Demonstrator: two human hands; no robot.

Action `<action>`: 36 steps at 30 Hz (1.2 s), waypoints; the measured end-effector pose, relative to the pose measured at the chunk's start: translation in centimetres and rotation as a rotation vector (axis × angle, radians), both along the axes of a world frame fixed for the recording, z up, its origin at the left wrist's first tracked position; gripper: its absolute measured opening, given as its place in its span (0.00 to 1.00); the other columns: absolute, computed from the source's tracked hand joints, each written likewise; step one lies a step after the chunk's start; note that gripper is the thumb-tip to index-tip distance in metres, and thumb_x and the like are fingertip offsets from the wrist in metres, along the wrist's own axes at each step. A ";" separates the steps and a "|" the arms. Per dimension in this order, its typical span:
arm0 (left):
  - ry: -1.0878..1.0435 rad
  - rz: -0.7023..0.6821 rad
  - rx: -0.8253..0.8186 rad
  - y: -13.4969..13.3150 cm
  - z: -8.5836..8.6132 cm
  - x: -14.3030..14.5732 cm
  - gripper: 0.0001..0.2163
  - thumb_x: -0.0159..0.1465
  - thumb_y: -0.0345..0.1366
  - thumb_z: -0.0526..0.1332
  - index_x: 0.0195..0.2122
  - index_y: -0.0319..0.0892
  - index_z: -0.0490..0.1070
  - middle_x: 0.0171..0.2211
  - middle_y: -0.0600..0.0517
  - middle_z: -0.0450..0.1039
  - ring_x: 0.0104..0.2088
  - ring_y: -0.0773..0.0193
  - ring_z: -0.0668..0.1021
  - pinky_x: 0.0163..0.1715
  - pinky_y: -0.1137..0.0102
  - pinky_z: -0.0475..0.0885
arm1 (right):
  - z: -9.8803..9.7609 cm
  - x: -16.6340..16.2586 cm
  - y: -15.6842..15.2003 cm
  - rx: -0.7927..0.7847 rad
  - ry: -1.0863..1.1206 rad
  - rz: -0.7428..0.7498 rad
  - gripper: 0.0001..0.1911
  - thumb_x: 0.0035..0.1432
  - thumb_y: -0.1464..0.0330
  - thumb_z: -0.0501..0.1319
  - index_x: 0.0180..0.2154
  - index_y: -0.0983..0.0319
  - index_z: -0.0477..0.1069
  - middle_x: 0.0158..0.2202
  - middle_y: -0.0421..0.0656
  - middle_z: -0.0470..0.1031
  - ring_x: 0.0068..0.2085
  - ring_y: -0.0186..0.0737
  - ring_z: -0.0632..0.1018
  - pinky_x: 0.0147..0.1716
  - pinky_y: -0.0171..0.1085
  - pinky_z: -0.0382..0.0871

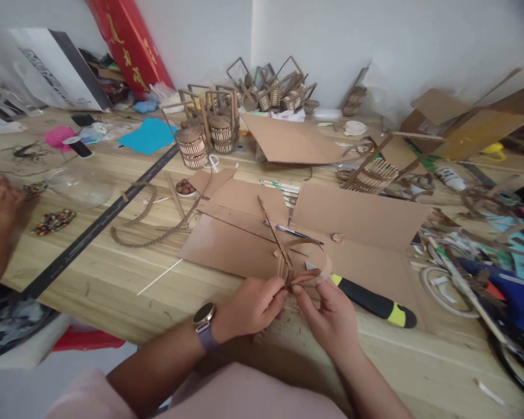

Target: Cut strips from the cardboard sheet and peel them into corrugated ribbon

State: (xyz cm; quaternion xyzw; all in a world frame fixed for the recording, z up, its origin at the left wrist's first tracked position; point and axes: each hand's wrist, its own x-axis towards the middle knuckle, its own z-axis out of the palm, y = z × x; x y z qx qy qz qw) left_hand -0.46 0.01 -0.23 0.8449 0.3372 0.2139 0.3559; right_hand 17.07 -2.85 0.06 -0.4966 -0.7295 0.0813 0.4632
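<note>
Both my hands meet low in the middle of the head view, over the front edge of the cardboard. My left hand (262, 302), below a wrist watch, pinches a thin brown cardboard strip (276, 230) that sticks up and away from me. A ring of brown cardboard (324, 259) curves out of the fingers of my right hand (329, 311), which are closed on it. Strip and ring come together at my fingertips; whether they are one piece I cannot tell. Just right of my right hand lies a black and yellow utility knife (375, 302). A pen (294, 233) rests behind the ring.
Cardboard sheets (362, 218) spread ahead of my hands. Small lidded baskets (192, 145) with tall handles stand at the back, and another basket (371, 174) is at the right. A blue glue gun (515, 291) lies far right. Another person's hand (0, 215) is at the left edge.
</note>
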 end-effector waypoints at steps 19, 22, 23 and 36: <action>-0.126 0.036 -0.130 0.1 0.5 -0.2 0.14 0.72 0.38 0.45 0.30 0.43 0.62 0.24 0.54 0.70 0.26 0.66 0.73 0.30 0.73 0.62 | -0.4 0.2 0.1 0.048 -0.046 0.040 0.02 0.61 0.67 0.62 0.38 0.56 0.72 0.35 0.42 0.78 0.36 0.40 0.80 0.32 0.37 0.76; -0.109 0.030 -0.127 0.1 0.7 -0.3 0.15 0.72 0.39 0.46 0.31 0.43 0.64 0.23 0.54 0.70 0.26 0.66 0.74 0.30 0.73 0.63 | -0.5 0.2 -0.1 0.078 -0.059 0.025 0.04 0.62 0.71 0.61 0.38 0.56 0.72 0.35 0.42 0.78 0.36 0.40 0.80 0.32 0.38 0.75; -0.109 0.035 -0.133 0.1 0.7 -0.3 0.14 0.72 0.39 0.46 0.32 0.43 0.65 0.23 0.54 0.71 0.26 0.66 0.74 0.30 0.73 0.63 | -0.5 0.2 -0.2 0.103 -0.075 0.013 0.05 0.61 0.72 0.61 0.39 0.56 0.72 0.36 0.43 0.78 0.36 0.40 0.80 0.33 0.39 0.75; -0.211 0.165 -0.194 -0.3 0.6 0.0 0.09 0.66 0.33 0.55 0.37 0.38 0.73 0.28 0.52 0.75 0.27 0.68 0.74 0.28 0.76 0.63 | -0.6 -0.4 -0.2 0.199 -0.167 -0.035 0.06 0.61 0.73 0.61 0.37 0.56 0.67 0.32 0.39 0.79 0.34 0.40 0.79 0.36 0.42 0.70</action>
